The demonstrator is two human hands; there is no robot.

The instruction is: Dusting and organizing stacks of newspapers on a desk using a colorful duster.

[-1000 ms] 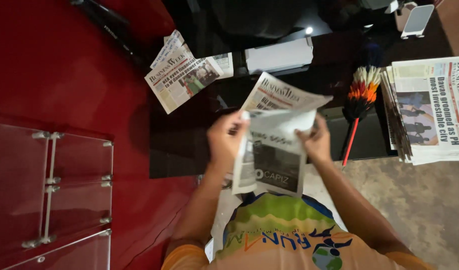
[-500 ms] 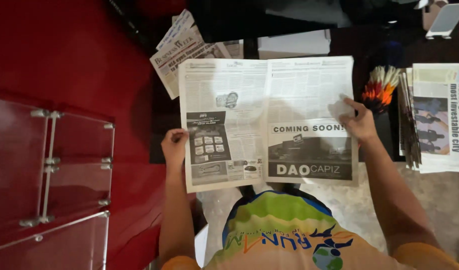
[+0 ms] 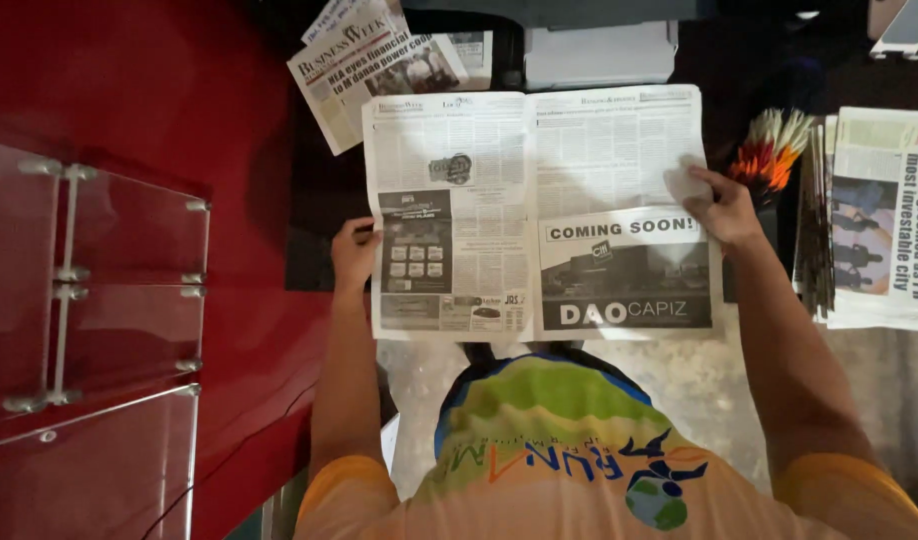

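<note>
Dark bench is carrying the items, with red wall panelling and glass shelf panels lying to the left. An open newspaper is lying spread flat across the bench edge, both pages facing up, directly in front of the person. The left hand is gripping the paper's left margin, fingers pressed together and pinching the page edge. The right hand is resting on the right page, fingers pinching a small lifted fold near its outer edge. Folded newspapers are lying just beyond the open one, upper left. A stacked pile of newspapers is sitting to the right, with a multicoloured feather duster lying between it and the open paper.
</note>
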